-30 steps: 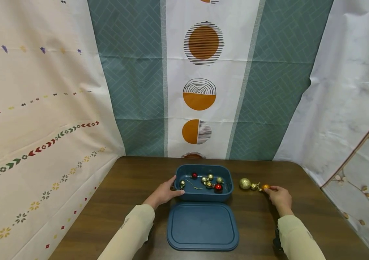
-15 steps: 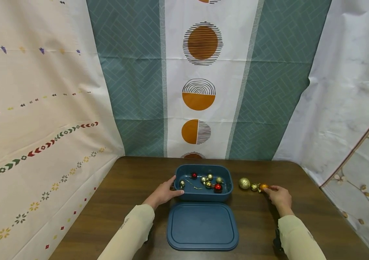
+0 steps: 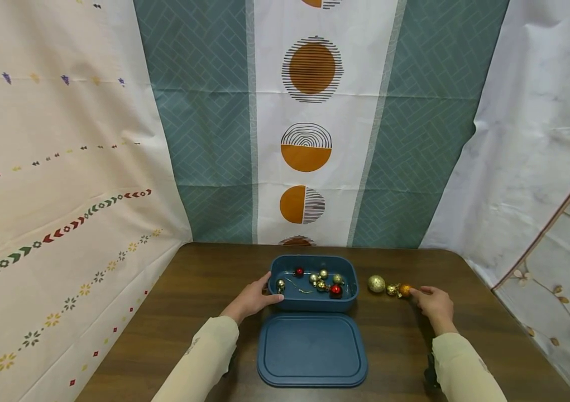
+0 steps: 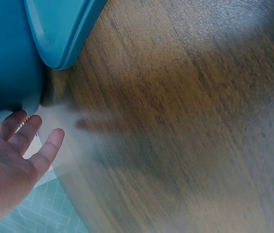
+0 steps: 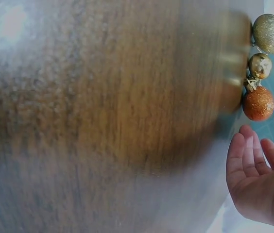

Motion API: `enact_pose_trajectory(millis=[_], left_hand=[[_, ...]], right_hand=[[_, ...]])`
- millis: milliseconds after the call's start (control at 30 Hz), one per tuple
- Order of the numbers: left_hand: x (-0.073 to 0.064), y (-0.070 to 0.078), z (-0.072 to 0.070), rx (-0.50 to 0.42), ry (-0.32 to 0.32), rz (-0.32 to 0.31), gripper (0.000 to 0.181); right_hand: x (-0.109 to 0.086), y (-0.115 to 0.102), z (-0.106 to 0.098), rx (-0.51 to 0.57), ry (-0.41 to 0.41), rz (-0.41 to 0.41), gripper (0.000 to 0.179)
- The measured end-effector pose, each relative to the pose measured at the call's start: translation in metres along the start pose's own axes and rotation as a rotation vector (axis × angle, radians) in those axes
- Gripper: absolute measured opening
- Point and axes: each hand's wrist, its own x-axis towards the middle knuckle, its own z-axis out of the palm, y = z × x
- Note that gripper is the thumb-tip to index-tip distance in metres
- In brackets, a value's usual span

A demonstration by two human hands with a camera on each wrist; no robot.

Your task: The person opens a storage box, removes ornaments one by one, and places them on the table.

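A blue rectangular box (image 3: 315,305) holds several small gold and red Christmas baubles, among them a red bauble (image 3: 335,290). My left hand (image 3: 250,300) rests against the box's left end, thumb toward the front and forefinger near the back corner; its other fingers stay loose in the left wrist view. To the right of the box, a large glittery gold bauble (image 3: 377,283), a smaller shiny gold bauble (image 3: 392,290) and an orange glitter bauble (image 5: 258,103) lie in a row. Just right of the orange one is my right hand (image 3: 434,305), fingers relaxed, holding nothing.
A blue lid (image 3: 312,350) lies flat in front of the box on the brown wooden table (image 3: 164,335). Patterned cloths (image 3: 214,139) hang behind the table and along both sides.
The orange bauble has shifted left, up against the small gold one. My right hand has let go of it and drawn slightly right. The left hand stays at the box.
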Motion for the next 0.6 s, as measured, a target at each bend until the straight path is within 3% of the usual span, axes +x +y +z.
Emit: enact_pose_trajectory(millis=[600], left_hand=[[0.0, 0.0, 0.001, 0.001, 0.001, -0.008, 0.084]], right_hand=[[-0.002, -0.011, -0.008, -0.055, 0.03, -0.045, 0.064]])
